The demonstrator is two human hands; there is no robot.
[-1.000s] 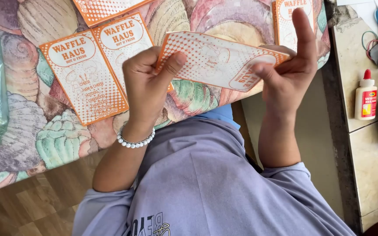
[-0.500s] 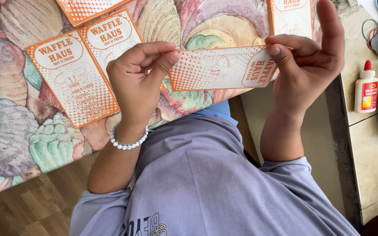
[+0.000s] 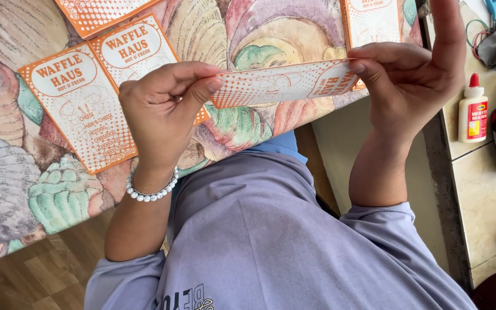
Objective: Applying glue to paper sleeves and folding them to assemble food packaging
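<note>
1. Left of the held card (image 3: 285, 83), two orange cards (image 3: 101, 97) lie side by side on the shell-pattern cloth (image 3: 7, 172); one more is above them.
2. The left hand (image 3: 165, 112) pinches the card's left end between thumb and fingers.
3. The card is above the lap, its long axis left to right, seen almost edge-on.
4. The right hand (image 3: 411, 80) pinches the right end.
5. Right of the card stands one glue bottle (image 3: 473, 112).

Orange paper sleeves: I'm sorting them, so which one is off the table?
The orange dotted sleeve pinched between the left hand and right hand; the others lie flat.
</note>
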